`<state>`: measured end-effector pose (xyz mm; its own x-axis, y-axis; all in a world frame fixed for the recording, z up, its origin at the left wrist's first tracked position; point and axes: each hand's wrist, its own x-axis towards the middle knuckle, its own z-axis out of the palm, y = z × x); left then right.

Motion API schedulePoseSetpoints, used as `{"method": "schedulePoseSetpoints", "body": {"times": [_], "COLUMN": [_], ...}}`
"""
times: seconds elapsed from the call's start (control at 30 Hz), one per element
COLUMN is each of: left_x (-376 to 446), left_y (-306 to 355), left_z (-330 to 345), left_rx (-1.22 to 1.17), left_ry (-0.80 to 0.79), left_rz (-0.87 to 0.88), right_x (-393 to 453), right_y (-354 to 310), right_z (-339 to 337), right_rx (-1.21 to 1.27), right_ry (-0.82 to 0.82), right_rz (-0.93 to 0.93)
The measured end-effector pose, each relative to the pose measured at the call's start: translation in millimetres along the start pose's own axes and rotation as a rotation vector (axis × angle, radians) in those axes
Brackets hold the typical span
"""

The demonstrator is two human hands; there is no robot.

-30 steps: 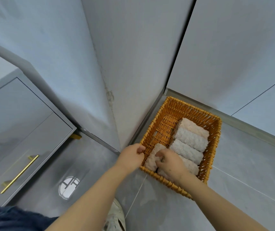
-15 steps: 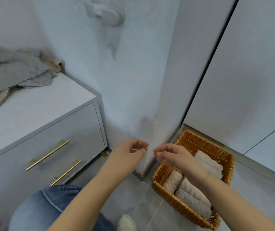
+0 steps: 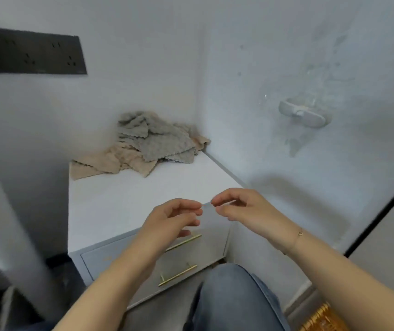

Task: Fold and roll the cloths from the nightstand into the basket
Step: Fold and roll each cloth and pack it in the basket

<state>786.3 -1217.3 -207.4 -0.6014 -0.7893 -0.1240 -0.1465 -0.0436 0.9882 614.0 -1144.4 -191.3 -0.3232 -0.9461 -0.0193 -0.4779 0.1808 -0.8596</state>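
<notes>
Looking down from head height, we record both hands raised in front of the nightstand [image 3: 129,199], with the fingertips of the two hands nearly meeting. The left hand [image 3: 172,219] has its fingers loosely curled toward the thumb; the right hand [image 3: 241,209] is curled the same way. Between the fingertips we note something small and pale, but blur prevents us from saying what it is, or whether either grip truly has hold of it. A thin bracelet [image 3: 298,234] sits on the right wrist.

The cloths [image 3: 148,143] lie in a loose, unfolded heap at the back of the nightstand top, against the wall corner: grey pieces on top, beige pieces beneath and spreading to the left. They are well apart from both hands. The nightstand front carries two brass handles [image 3: 179,274], one above the other.

The basket [image 3: 322,318] shows only as a woven orange corner at the bottom edge, on the floor to the right of a knee in blue jeans [image 3: 234,297]. Its contents are out of view.

On the left wall we note a dark socket strip [image 3: 28,54]; on the right wall a white holder [image 3: 303,115]. We find no readable brand, label or writing anywhere.
</notes>
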Motion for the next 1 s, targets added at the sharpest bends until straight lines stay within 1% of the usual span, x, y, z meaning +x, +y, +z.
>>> {"method": "schedulePoseSetpoints", "body": {"times": [0.1, 0.27, 0.37, 0.47, 0.53, 0.6, 0.7, 0.77, 0.83, 0.93, 1.0], "left_x": [12, 50, 77, 107, 126, 148, 180, 199, 217, 238, 243], "left_y": [1, -13, -35, -53, -60, -65, -70, -69, -69, -71, -73], "left_z": [-33, -74, -95, -105, -107, -111, -118, -117, -117, -123, -130], "left_rx": [0.011, 0.049, 0.117, 0.272, 0.423, 0.612, 0.907, 1.027, 1.091, 1.086, 1.073], "left_ry": [0.037, 0.134, 0.262, 0.366, 0.394, 0.408, 0.382, 0.365, 0.389, 0.446, 0.463], "left_rz": [0.008, -0.011, -0.015, 0.027, 0.097, 0.192, 0.333, 0.372, 0.371, 0.306, 0.307], "right_x": [25, 81, 125, 168, 187, 202, 222, 233, 243, 256, 260], "right_y": [-18, -32, -30, -13, 1, 9, 12, 15, 19, 21, 20], "right_z": [19, 58, 80, 97, 105, 109, 111, 112, 113, 115, 118], "right_rx": [-0.024, 0.032, 0.002, 0.007, -0.073, -0.189, -0.136, -0.104, -0.128, -0.159, -0.171], "right_ry": [-0.034, -0.056, -0.051, 0.032, 0.051, 0.035, 0.082, 0.131, 0.153, 0.153, 0.125], "right_rz": [-0.028, -0.043, -0.038, -0.007, 0.002, -0.002, 0.034, 0.043, 0.028, -0.016, -0.046]}}
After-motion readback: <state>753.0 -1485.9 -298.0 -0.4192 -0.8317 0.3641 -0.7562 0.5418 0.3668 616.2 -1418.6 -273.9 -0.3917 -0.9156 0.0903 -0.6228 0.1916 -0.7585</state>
